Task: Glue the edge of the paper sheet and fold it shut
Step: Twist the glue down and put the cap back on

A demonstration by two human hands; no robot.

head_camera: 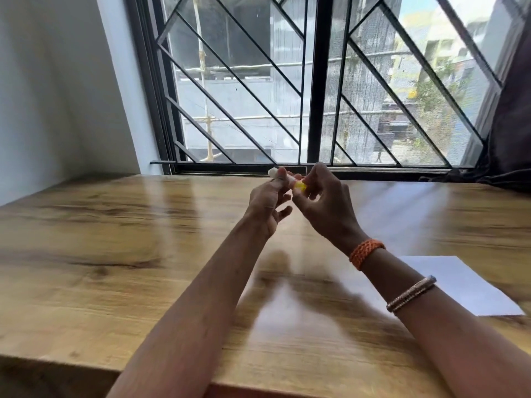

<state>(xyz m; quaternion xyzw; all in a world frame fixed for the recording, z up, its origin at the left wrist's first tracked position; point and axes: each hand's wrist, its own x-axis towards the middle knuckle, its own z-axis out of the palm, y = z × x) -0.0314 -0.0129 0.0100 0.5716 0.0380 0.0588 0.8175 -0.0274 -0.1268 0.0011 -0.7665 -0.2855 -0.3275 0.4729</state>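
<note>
Both my hands are raised above the wooden table, meeting on a small glue stick. My left hand grips its white body between thumb and fingers. My right hand pinches the yellow end of the stick. Whether that yellow part is a cap or the base is too blurred to tell. A white paper sheet lies flat on the table at the right, partly hidden behind my right forearm.
A window with a black metal grille runs along the table's far edge. A white wall stands at the left and a dark curtain hangs at the right. The table's near edge runs across the bottom of the view.
</note>
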